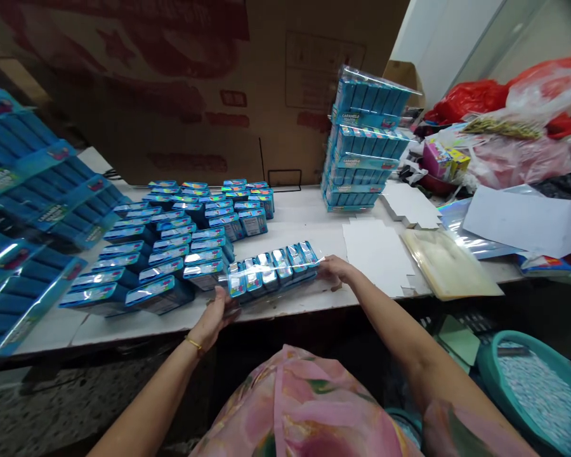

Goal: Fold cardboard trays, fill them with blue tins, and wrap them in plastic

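Observation:
Between my two hands lies a display pack of small blue boxes (270,271), a single row of several boxes under shiny clear plastic, near the table's front edge. My left hand (214,317) grips its left end, thumb up and the other fingers partly hidden below. At the right end, my right hand (335,271) is closed on the pack's edge, where a small pale flap shows by the fingertips. Several loose blue boxes (164,295) stand in rows just left of the pack, close to my left hand.
Stacked blue packs (364,136) stand at the back, with more packs (42,190) at far left. A large cardboard carton (195,82) rises behind. To the right lie white card sheets (375,254) and a clear plastic stack (450,263). A teal basin (492,362) sits lower right.

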`<state>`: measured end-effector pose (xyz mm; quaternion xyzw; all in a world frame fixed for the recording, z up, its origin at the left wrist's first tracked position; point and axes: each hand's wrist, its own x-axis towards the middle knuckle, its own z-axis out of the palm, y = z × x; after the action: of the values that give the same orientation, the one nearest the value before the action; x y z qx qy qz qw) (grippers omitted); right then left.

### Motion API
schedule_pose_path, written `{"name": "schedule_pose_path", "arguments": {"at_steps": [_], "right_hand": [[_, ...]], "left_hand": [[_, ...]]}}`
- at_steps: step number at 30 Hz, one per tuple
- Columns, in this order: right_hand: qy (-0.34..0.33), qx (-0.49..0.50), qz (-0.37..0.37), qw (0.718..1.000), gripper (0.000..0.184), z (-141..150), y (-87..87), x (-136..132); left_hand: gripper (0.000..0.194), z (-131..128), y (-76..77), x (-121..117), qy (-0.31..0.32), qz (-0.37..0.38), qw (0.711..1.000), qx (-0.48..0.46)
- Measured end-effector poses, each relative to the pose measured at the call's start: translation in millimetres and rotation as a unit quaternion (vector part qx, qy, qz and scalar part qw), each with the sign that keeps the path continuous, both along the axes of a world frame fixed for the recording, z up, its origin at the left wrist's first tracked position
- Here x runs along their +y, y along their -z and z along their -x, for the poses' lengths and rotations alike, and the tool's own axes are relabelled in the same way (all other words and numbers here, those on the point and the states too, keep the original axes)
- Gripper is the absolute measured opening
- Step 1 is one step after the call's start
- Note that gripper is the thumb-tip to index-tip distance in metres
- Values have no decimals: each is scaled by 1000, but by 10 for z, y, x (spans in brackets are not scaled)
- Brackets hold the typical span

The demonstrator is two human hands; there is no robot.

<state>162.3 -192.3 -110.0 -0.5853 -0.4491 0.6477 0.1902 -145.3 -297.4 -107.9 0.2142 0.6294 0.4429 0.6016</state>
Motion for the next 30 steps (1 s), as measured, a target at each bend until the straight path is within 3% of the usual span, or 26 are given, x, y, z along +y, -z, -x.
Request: {"name": "schedule_pose_path", "arguments": {"at_steps": [3,7,11,15,18,21,26,30], "right_hand": [[59,42,-75,994,32,1,-147,-8],[98,44,-190,976,27,74,-408,-39],[108,32,-181,977,15,224,-561,-43],[141,24,-208,968,12,274,-739,73],[163,27,-270,948,16,97,-1088,249],[188,8,-339,922,15,-265,-1637,473],[261,-103,-450,848,16,-927,-2610,942],[302,-231,-493,783,16,-1403,-3115,1508]], "left_hand": [[63,32,-96,-22,-2,-32,999,4],[51,130,-287,26,-51,-107,986,117],[45,216,-490,171,57,-86,987,121],[40,184,-763,413,55,-131,978,151],[37,33,-1128,740,73,-191,961,184],[35,-263,-1634,1192,92,-256,948,167],[22,-1019,-2502,2058,113,-376,911,129],[11,-1643,-2997,2726,104,-401,900,139]]}}
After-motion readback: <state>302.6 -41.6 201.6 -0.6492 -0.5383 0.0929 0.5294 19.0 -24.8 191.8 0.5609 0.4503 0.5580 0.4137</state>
